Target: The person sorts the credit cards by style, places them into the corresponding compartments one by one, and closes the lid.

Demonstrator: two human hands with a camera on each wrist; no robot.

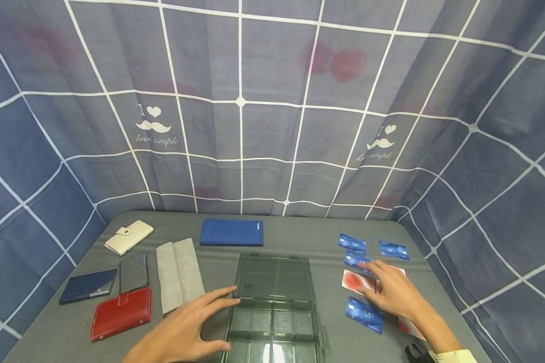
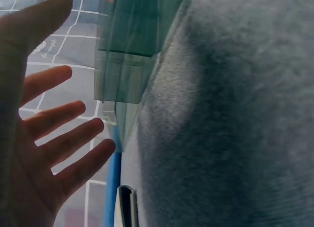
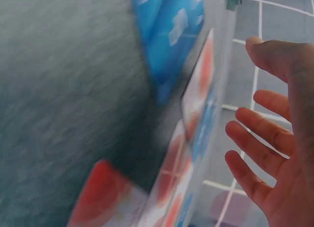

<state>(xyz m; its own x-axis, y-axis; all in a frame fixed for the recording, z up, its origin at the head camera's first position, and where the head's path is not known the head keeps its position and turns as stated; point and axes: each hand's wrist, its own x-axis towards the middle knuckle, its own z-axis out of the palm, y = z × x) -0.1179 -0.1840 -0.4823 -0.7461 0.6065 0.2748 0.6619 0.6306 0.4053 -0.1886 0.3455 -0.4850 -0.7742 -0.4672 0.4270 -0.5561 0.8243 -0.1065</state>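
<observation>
One box beside left hand; cards (colourful) near right hand.

In the head view, the bare left hand is held at the lower left of centre, its fingers extended and thumb spread apart; the bare right hand is held at lower right, fingers loosely parted.

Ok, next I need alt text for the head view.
A person's right hand hovers over red-and-white and blue cards on a gray table, while the left hand is beside an open, divided green box. Wallets lie at left; a blue wallet lies beyond the box.
</observation>
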